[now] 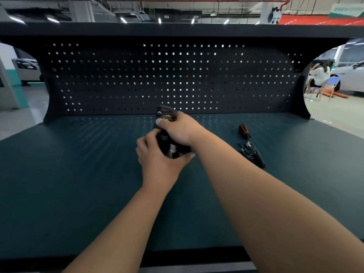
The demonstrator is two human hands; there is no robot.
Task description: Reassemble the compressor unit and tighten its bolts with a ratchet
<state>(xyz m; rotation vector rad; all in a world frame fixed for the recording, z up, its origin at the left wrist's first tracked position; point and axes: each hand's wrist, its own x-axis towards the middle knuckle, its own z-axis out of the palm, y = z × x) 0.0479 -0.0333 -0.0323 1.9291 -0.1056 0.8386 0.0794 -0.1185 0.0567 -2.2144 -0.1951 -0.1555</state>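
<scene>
Step in hand: fitting the parts together; no bolt is being tightened yet.

The compressor unit, dark and largely covered, sits at the centre of the frame on the green bench, well forward of the pegboard. The left hand grasps its near end, fingers curled round the left side and thumb across the near edge. The right hand grasps the far upper part from above. Whether the halves are fully seated cannot be told.

Right of centre lie a screwdriver with an orange and black handle and, just below it, a dark long tool, probably the ratchet, touching a cluster of small metal parts.

Next move, in my judgement: steady the unit with one hand, free the other, and reach right for bolts and tool.

Containers: none in view; the loose parts lie directly on the bench.
</scene>
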